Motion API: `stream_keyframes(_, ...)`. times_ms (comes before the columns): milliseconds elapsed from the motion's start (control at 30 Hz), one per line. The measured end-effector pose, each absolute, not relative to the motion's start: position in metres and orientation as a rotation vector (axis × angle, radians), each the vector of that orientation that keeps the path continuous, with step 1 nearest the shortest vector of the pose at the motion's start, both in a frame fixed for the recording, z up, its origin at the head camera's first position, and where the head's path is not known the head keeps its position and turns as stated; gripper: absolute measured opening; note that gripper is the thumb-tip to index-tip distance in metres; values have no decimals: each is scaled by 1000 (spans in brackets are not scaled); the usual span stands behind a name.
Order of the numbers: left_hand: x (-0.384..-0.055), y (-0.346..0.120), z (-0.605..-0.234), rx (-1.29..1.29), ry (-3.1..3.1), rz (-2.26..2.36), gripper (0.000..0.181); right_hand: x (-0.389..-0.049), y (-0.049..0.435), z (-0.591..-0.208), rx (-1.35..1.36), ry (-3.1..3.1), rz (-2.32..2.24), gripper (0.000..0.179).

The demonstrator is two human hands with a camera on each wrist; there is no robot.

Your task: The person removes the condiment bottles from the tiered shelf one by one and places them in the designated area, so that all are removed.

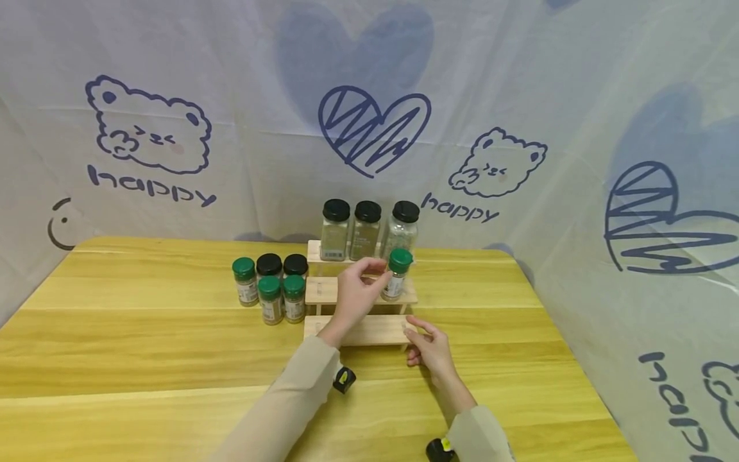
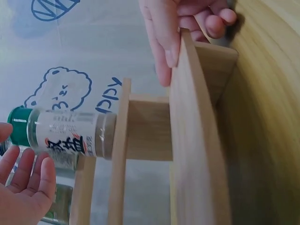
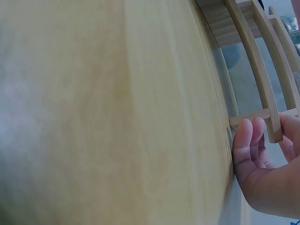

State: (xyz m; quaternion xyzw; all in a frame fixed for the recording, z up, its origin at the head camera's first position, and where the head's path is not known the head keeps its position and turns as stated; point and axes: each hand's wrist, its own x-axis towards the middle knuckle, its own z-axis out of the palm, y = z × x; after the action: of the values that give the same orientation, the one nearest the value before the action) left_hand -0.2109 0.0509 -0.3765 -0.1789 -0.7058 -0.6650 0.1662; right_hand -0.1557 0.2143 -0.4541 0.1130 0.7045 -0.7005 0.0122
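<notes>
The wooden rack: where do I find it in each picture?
Head: wooden rack just below center.
Left wrist: center and lower center, its shelves running nearly upright in the picture.
Right wrist: upper right, partly cut off.
Shared landmark: the right hand, at one end of the rack.

A three-step wooden rack (image 1: 364, 330) stands on a wood-grain counter (image 1: 491, 391). On its top step are three tall jars (image 1: 365, 234) with black caps. A green-capped jar (image 1: 395, 285) stands at the right end of the middle step; the left hand (image 1: 358, 290) is at its left side, fingers by the cap. The right hand (image 1: 434, 353) holds the right end of the bottom step. Left of the rack, five more jars (image 1: 272, 309) sit close together, three green-capped and two black-capped. Both sleeves (image 1: 306, 378) are beige. Behind hangs a pale cloth (image 1: 254, 141) printed with blue hearts, bears and "happy".
</notes>
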Motion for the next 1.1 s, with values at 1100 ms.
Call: stream_keyframes(1100, -219, 68, -371, -617, -1970, -1867, 42, -155, 214, -453, 349, 2190, -2190, 35)
